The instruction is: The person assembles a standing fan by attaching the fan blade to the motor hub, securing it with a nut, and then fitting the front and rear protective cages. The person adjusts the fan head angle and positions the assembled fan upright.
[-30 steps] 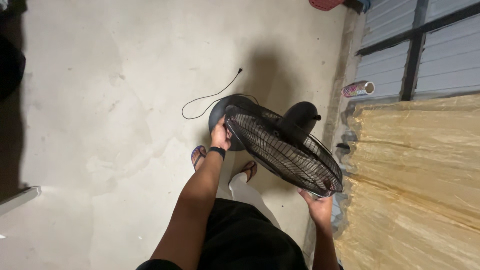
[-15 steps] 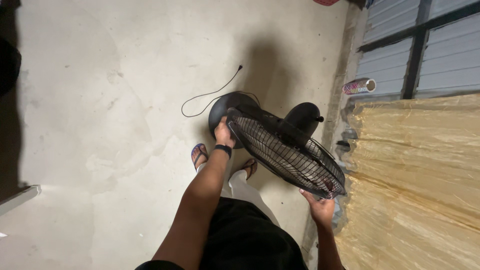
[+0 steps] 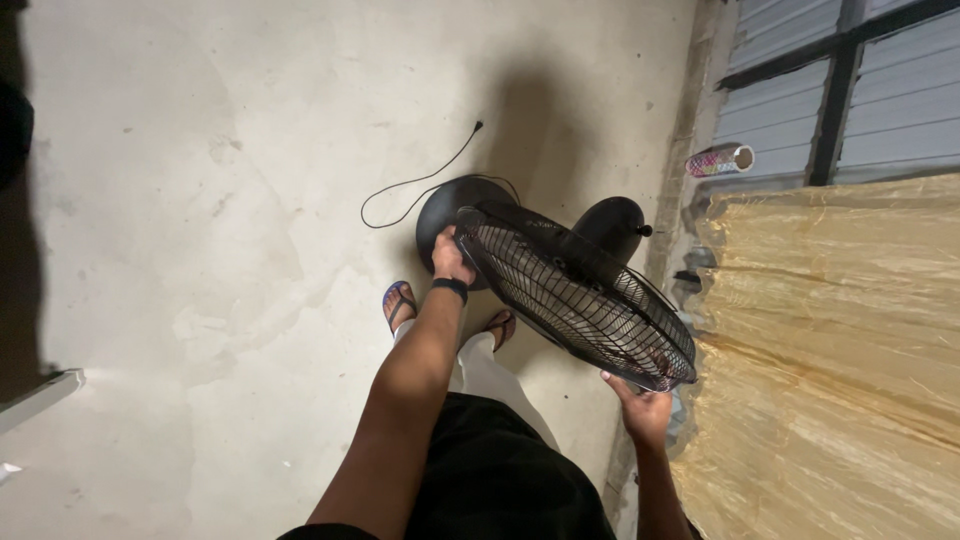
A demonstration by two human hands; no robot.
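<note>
A: Head view, nearest zone: what does each hand do?

B: Right hand (image 3: 645, 410), near and right of centre, is closed with its grip on the near right rim of the black wire fan guard (image 3: 580, 295); fingertips curl up under the rim. Left hand (image 3: 450, 258), farther and to the left, has its grip shut around the far left rim of the same guard. A dark band (image 3: 450, 287) circles the left wrist.

A: Where does the guard sit?

B: It is held between both hands above the concrete floor (image 3: 220, 250), tilted so the wire face slopes from far left down to near right. Its rim touches both hands.

A: What lies below it?

B: Two sandalled feet (image 3: 398, 303) stand on the floor just near of the round black fan base (image 3: 445, 205). The person's black garment (image 3: 490, 470) fills the near centre.

A: And behind the guard?

B: The black motor housing (image 3: 608, 225) rises just beyond the guard's far edge. A thin black cord (image 3: 420, 185) loops from the base across the floor to the far left.

A: Farthest zone?

B: A golden fabric sheet (image 3: 840, 350) covers the right side; a patterned roll (image 3: 718, 160) lies by the grey slatted wall (image 3: 900, 90) at far right.
</note>
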